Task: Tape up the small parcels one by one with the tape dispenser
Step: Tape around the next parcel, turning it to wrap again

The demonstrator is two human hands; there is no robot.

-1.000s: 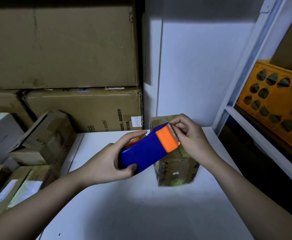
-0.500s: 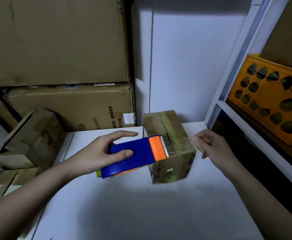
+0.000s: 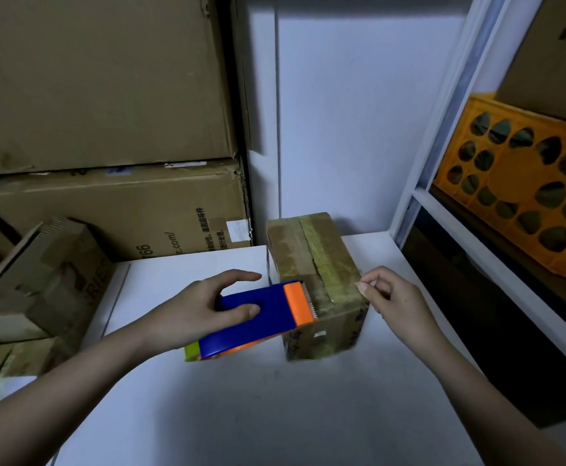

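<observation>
A small cardboard parcel (image 3: 311, 250) with greenish tape along its top stands on the white table (image 3: 241, 415). My left hand (image 3: 190, 314) grips a blue tape dispenser (image 3: 268, 317) with an orange head; its toothed blade sits at the parcel's front left top edge. At the parcel's right top edge, the thumb and forefinger of my right hand (image 3: 395, 301) pinch what looks like the end of a clear tape strip. The strip itself is hard to make out over the box top.
Two large cardboard boxes (image 3: 106, 79) are stacked at the back left, with smaller boxes (image 3: 46, 277) piled beside the table's left edge. A white shelf frame (image 3: 443, 129) rises on the right, holding an orange crate (image 3: 517, 183). A white wall stands behind.
The dispenser came down from above the parcel to its left top edge. My right hand left the blade and moved right to the parcel's right top edge.
</observation>
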